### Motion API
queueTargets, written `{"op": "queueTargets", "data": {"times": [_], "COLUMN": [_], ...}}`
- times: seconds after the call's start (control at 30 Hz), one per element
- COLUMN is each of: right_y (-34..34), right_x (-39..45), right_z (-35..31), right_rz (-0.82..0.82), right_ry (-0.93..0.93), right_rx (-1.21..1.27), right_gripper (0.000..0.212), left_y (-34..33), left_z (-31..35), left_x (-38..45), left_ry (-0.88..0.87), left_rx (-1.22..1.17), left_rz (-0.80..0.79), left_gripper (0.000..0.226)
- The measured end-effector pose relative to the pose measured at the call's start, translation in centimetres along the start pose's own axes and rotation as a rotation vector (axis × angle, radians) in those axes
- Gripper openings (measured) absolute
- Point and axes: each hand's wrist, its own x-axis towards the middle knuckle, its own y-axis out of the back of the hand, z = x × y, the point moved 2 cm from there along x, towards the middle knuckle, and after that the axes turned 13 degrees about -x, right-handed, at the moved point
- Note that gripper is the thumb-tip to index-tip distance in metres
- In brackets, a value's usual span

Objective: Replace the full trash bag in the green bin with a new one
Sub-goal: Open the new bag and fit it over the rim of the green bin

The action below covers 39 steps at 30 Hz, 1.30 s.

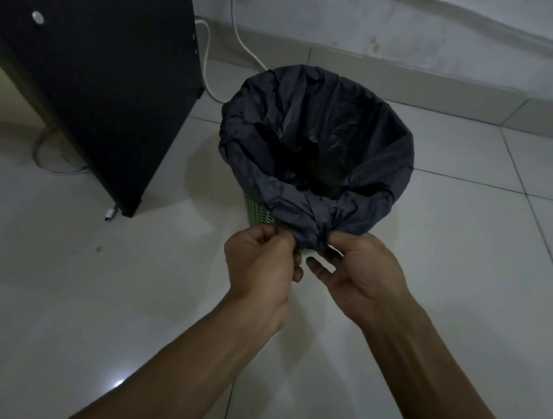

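Observation:
A dark grey trash bag point(314, 134) lines the green mesh bin point(257, 212), draped over its rim so only a small patch of green shows at the lower left. The bag's mouth is open and its inside is dark. At the near edge, the bag's slack is gathered into a bunch. My left hand point(262, 259) pinches that bunch from the left. My right hand point(360, 274) holds it from the right, fingers curled under the fabric.
A black cabinet point(88, 60) stands left of the bin on the white tiled floor point(86, 291). A white cable point(239, 39) runs down the wall behind the bin, and another loop lies under the cabinet. The wall's skirting is close behind.

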Motion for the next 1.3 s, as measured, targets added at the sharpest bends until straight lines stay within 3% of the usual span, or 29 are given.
{"op": "queueTargets", "data": {"times": [0.17,0.3,0.4,0.6,0.7,0.83,0.97,1.03,1.2,1.3], "right_y": [0.2,0.2,0.4,1.4,1.0,-0.1,-0.2,-0.2,-0.5,-0.9], "right_x": [-0.1,-0.2,-0.3,-1.8,-2.9,-2.2,-1.6,-1.5,-1.5,-1.4], "right_z": [-0.3,-0.6,-0.6,-0.5,-1.0,-1.9,-2.4,-2.5,-2.3,-2.2], "right_rz": [0.043,0.019,0.025,0.210,0.120,0.067,0.066,0.045,0.052,0.024], "right_ry": [0.022,0.024,-0.034,-0.186,-0.187,-0.211,-0.203,-0.189,-0.093,-0.026], "right_rx": [-0.027,-0.032,0.053,0.262,0.202,0.137,0.253,0.322,0.368,0.346], "right_gripper": [0.024,0.026,0.025,0.017,0.016,0.042,0.031,0.026,0.017,0.016], "left_y": [0.0,-0.1,-0.1,-0.5,-0.6,-0.5,-0.5,-0.6,-0.5,-0.6], "left_z": [0.8,0.6,0.4,0.0,0.0,0.0,0.3,0.5,1.0,2.1], "left_x": [-2.0,-1.8,-0.7,0.5,0.7,0.7,0.9,0.8,0.7,0.1], "left_ry": [0.035,-0.032,0.083,0.126,0.100,0.072,0.108,0.111,0.128,0.117], "left_rx": [-0.131,-0.067,-0.153,-0.257,-0.250,-0.219,-0.227,-0.244,-0.196,-0.261], "left_rz": [-0.134,-0.155,-0.182,-0.175,-0.184,-0.231,-0.284,-0.257,0.023,0.057], "left_gripper": [0.017,0.018,0.023,0.021,0.021,0.026,0.028,0.024,0.012,0.010]}}
